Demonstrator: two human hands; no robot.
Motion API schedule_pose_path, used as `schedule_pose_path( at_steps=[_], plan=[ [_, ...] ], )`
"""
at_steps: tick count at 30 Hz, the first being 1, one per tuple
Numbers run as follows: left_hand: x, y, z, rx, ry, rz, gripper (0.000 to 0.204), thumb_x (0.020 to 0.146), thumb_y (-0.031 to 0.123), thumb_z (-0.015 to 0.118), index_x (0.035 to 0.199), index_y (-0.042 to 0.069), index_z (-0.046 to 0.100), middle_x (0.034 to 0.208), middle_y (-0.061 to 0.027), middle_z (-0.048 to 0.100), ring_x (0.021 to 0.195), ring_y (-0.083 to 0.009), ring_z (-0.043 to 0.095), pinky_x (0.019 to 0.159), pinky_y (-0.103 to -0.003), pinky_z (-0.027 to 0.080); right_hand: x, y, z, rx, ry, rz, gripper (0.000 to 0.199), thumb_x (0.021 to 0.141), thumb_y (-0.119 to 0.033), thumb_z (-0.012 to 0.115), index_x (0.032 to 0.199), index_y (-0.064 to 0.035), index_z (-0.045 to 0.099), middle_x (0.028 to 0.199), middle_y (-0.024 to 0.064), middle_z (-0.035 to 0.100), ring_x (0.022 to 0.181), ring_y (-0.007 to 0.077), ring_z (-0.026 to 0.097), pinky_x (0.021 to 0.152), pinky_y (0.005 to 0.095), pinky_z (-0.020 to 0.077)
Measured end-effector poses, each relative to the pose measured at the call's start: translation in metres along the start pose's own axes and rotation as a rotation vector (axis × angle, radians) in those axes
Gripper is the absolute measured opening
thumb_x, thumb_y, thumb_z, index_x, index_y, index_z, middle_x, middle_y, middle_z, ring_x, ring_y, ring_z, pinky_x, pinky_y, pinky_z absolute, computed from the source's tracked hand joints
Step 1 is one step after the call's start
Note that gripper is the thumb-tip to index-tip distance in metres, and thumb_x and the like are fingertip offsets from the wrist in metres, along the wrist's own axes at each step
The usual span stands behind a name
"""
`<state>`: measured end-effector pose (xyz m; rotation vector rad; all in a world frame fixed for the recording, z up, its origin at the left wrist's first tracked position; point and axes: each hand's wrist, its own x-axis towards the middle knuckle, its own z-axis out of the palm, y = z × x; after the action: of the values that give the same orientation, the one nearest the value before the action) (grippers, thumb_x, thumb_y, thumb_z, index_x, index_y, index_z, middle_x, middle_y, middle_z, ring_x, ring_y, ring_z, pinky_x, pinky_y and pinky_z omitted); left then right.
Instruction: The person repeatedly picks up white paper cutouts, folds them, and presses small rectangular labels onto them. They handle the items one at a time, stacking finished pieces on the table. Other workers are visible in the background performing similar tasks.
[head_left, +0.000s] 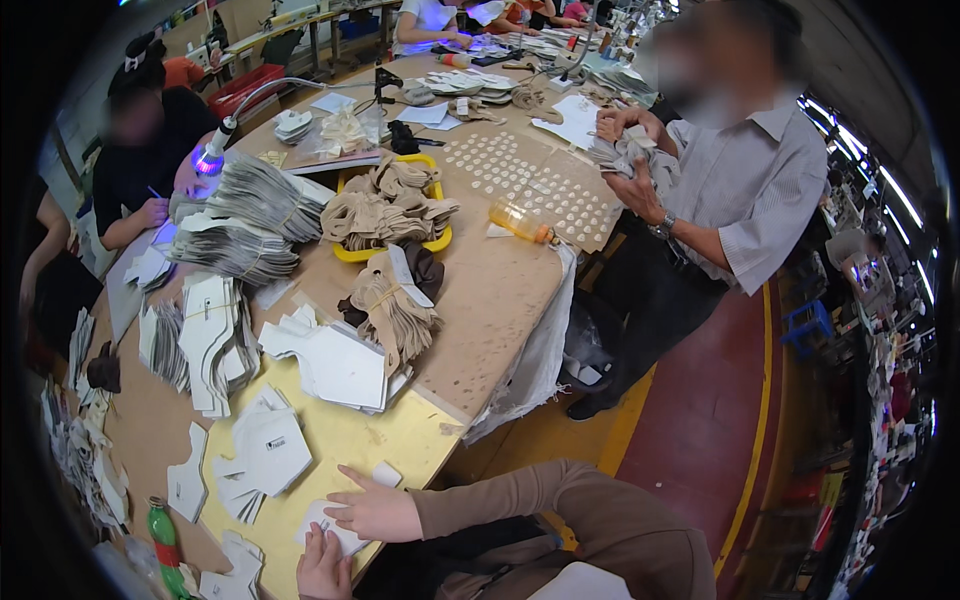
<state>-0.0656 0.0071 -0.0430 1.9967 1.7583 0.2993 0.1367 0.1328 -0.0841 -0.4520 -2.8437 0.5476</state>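
At the near edge of the table, a small white cut piece [314, 512] lies flat on a yellow sheet [345, 440]. My right hand [378, 507] reaches over it from the right, fingers spread and resting on it. My left hand [322, 568] is at the piece's lower edge, fingers stretched out and touching it; its wrist is cut off by the frame. A small white tab [387, 474] sits just beyond my right hand. To the left are a fanned stack of white pieces [272, 445] and a single white cutout [187, 475].
A green bottle [165, 545] stands at the lower left. Bundled grey-white pieces [210, 340] and a yellow basket [437, 243] of beige bundles cover the middle. An orange bottle [520, 222] lies near the right edge. A co-worker [740, 170] stands there handling grey pieces; others sit around the table.
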Motion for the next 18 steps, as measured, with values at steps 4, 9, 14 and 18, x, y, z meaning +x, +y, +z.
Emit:
schedule_pose_path(
  at_steps=[4, 9, 14, 18],
  plan=[
    [-0.001, -0.017, 0.013, -0.005, -0.032, -0.05, 0.047, 0.089, 0.012, 0.069, 0.132, -0.004, 0.061, 0.147, -0.0354, 0.046, 0.134, -0.0554, 0.047, 0.108, -0.049, 0.046, 0.002, -0.002, -0.009, 0.049, -0.085, 0.016, 0.036, 0.089, -0.024, 0.068, 0.121, -0.0073, 0.072, 0.139, 0.0053, 0.059, 0.142, 0.0236, 0.045, 0.124, 0.0654, 0.0139],
    [-0.001, -0.029, 0.02, 0.004, -0.037, -0.059, 0.045, 0.089, 0.011, 0.068, 0.131, -0.004, 0.062, 0.146, -0.0358, 0.047, 0.134, -0.0554, 0.047, 0.109, -0.049, 0.045, 0.002, -0.001, -0.011, 0.055, -0.102, 0.018, 0.038, 0.089, -0.026, 0.07, 0.122, -0.0078, 0.071, 0.141, 0.0055, 0.059, 0.142, 0.0233, 0.045, 0.123, 0.065, 0.0165],
    [0.0, -0.023, 0.018, 0.031, -0.049, -0.069, 0.044, 0.089, 0.011, 0.068, 0.13, -0.004, 0.062, 0.145, -0.036, 0.048, 0.133, -0.0548, 0.048, 0.108, -0.049, 0.046, 0.001, -0.004, -0.004, 0.06, -0.03, 0.01, 0.029, 0.085, -0.022, 0.069, 0.109, -0.0082, 0.077, 0.139, 0.008, 0.061, 0.141, 0.0266, 0.046, 0.122, 0.065, 0.0198],
    [0.004, -0.021, 0.017, 0.02, -0.044, -0.066, 0.043, 0.089, 0.011, 0.068, 0.129, -0.005, 0.063, 0.143, -0.0363, 0.05, 0.131, -0.0545, 0.05, 0.107, -0.049, 0.047, 0.001, -0.006, -0.002, -0.003, 0.034, -0.017, 0.02, 0.084, -0.019, 0.064, 0.093, -0.0096, 0.079, 0.133, 0.0109, 0.064, 0.136, 0.03, 0.05, 0.12, 0.0654, 0.0232]
  ],
)
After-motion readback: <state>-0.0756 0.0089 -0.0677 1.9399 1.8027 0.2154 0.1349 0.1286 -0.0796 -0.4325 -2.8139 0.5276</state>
